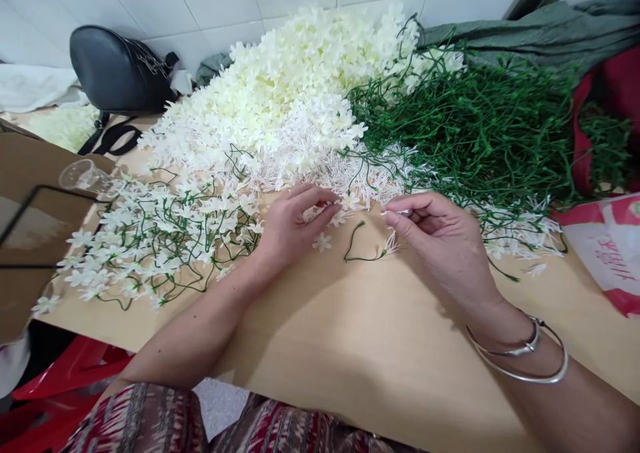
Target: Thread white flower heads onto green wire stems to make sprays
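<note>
My left hand [295, 223] is closed, with thumb and forefinger pinching at the edge of a small white artificial flower [350, 202]. To its right, my right hand [445, 239] holds a thin white stamen piece [397, 212] between thumb and forefinger. Between the hands a green plastic stem [365, 259] with a white stamen tip lies on the table. A loose white blossom [323, 242] rests just under my left hand. Left of that hand spreads a heap of flowers on green stems [185, 233].
Behind my hands rises a big pile of white petals [300, 73], with white stamens [280, 153] along its front. Green stems [480, 119] are heaped at the right. A black bag [120, 69], a cardboard box [40, 173], a clear cup [83, 175] and a red-white packet [607, 239] stand around.
</note>
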Motion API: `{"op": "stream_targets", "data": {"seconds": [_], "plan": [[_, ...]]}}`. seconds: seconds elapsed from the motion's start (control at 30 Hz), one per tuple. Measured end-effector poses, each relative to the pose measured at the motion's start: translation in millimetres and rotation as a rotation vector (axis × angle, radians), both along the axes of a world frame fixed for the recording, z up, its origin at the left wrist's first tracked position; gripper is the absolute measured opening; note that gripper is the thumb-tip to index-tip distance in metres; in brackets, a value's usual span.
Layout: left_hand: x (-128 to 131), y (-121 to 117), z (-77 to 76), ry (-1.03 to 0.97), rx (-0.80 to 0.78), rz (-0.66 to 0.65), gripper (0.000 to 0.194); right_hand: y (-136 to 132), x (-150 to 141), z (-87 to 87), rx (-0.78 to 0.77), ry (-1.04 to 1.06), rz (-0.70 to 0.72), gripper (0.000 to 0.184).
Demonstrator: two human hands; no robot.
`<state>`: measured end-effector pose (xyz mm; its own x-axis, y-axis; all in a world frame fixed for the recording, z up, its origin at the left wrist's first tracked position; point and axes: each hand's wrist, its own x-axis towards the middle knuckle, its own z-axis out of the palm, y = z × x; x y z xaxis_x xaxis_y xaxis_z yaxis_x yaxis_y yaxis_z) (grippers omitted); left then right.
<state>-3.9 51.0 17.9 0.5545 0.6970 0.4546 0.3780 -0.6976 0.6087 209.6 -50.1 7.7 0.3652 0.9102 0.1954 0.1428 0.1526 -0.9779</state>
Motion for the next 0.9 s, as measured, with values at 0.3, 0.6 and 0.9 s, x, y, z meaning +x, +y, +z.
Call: {"op": "stream_targets", "data": {"seconds": [0.3, 0.6, 0.9], "plan": [[16, -31, 13.7, -0.266, -0.528, 0.065, 0.032, -11, -17, 8.1, 0.053, 0.065, 0.055, 0.004], [16, -20, -1.6, -0.538, -0.764, 0.055, 0.039, -13, -22, 9.7, 0.068, 0.020, 0.081, 0.004], [17, -16, -1.7, -0.675, -0.788, 0.160, 0.042, -15, -11, 18.4, 0.075, 0.063, -0.109, 0.006]]}}
